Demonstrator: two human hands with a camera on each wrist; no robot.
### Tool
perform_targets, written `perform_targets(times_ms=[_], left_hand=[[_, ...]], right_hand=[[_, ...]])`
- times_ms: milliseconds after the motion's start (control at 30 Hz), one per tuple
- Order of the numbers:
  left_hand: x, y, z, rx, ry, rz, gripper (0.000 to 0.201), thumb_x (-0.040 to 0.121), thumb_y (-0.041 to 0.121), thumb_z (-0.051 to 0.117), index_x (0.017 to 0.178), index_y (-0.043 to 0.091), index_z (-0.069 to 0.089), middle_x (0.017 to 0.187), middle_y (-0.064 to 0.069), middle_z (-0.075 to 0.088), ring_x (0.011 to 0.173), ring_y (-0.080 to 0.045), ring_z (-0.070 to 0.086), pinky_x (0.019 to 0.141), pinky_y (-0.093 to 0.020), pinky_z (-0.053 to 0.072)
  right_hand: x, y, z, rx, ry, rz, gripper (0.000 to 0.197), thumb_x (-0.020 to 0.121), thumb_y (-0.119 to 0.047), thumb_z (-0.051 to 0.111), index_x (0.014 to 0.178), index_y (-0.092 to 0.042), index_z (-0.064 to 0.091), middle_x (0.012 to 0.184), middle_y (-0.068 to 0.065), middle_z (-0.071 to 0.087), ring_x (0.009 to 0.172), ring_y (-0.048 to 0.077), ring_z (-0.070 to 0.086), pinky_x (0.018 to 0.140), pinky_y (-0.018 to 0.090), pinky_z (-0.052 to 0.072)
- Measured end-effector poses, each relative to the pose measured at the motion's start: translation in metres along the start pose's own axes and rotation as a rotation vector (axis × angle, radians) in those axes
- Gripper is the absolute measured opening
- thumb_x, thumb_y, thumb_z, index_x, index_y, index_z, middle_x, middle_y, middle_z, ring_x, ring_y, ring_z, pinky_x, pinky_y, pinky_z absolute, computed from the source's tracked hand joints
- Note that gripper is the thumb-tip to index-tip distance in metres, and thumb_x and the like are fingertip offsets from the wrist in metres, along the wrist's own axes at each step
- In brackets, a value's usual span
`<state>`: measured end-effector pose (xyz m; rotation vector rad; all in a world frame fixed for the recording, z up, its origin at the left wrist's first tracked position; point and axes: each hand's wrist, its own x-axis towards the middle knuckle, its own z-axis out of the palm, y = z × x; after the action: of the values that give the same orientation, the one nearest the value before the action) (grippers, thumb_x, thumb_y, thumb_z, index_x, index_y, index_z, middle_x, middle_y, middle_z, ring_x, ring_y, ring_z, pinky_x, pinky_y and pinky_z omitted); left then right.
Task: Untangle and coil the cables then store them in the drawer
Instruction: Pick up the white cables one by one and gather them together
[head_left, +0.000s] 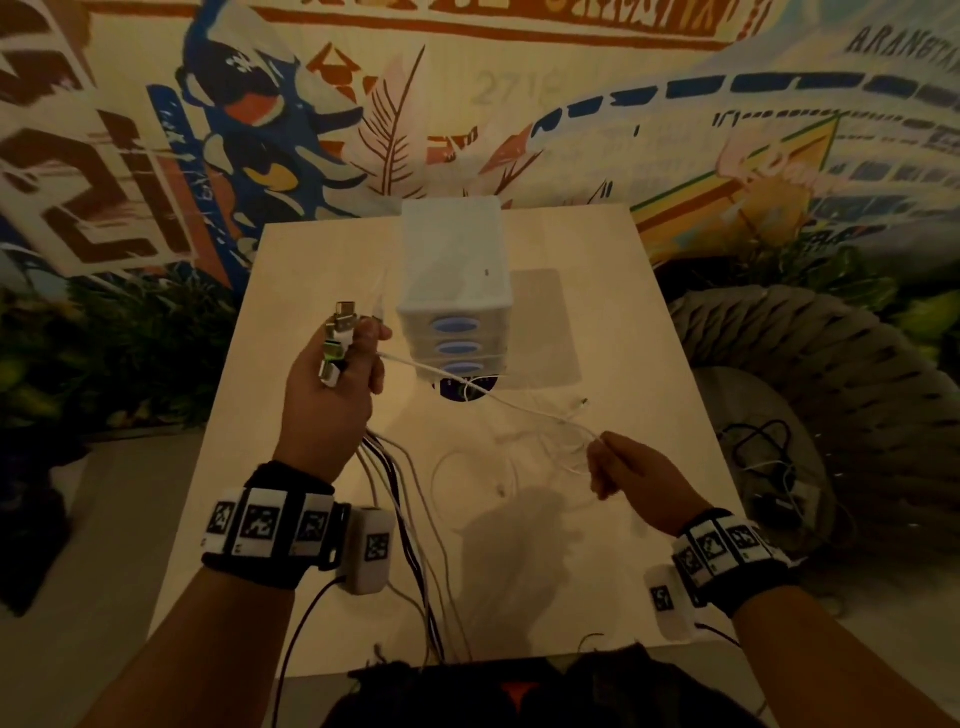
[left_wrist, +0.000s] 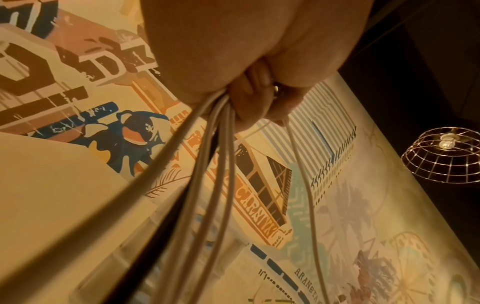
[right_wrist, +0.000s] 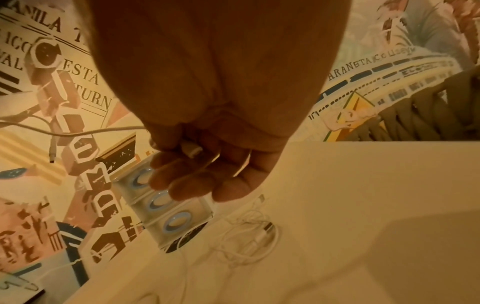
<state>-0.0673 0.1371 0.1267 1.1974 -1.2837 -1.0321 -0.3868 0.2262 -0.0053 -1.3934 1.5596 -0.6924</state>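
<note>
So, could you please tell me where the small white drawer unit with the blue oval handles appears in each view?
Head: the drawer unit stands at the table's far centre, just right of the left hand.
Left wrist: only a pale blurred shape low behind the cables; I cannot tell if it is the unit.
Right wrist: left of centre, partly hidden behind the right hand's fingers.
Shared landmark: the painted wall mural appears in all three.

The worktop (head_left: 597, 322) is pale beige. The drawer unit (head_left: 452, 260) at the far side is white, with blue oval handles (head_left: 456, 327). The cables (head_left: 524, 410) are white, some black. One plug (head_left: 335, 351) is green. The wrist bands (head_left: 270, 522) are black with black-and-white square codes. The wall mural (head_left: 260, 114) shows blue, orange and brown shapes.
</note>
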Motion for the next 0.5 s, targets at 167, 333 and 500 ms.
perform_targets(times_ms=[167,333,500], left_hand=[[0.002,0.001,0.006,-0.068,0.027,-0.064,0.02,0.107,0.017,0.049,0.093,0.017,0.063,0.054,0.013,0.041,0.046,-0.004,0.03,0.041,-0.017,0.028],[0.002,-0.002,0.016,-0.114,-0.026,-0.143,0.022,0.108,0.018,0.046,0.092,0.015,0.06,0.053,0.011,0.038,0.042,-0.005,0.027,0.04,-0.019,0.026],[-0.001,-0.002,0.033,-0.139,-0.064,-0.109,0.024,0.109,0.024,0.045,0.092,0.018,0.06,0.058,0.01,0.039,0.046,-0.007,0.027,0.043,-0.022,0.027]], right_hand=[[-0.034,0.019,-0.017,-0.043,-0.071,0.059,0.03,0.104,-0.03,0.05,0.082,-0.02,0.068,0.075,0.003,0.071,0.069,0.017,0.065,0.071,0.032,0.054],[-0.075,0.047,-0.016,-0.038,-0.177,0.18,0.027,0.102,-0.019,0.054,0.083,-0.019,0.074,0.082,0.003,0.075,0.076,0.014,0.071,0.073,0.031,0.057],[-0.1,0.061,0.001,0.016,-0.254,0.302,0.03,0.096,-0.005,0.062,0.08,-0.022,0.081,0.087,0.004,0.078,0.083,0.017,0.073,0.078,0.031,0.058]])
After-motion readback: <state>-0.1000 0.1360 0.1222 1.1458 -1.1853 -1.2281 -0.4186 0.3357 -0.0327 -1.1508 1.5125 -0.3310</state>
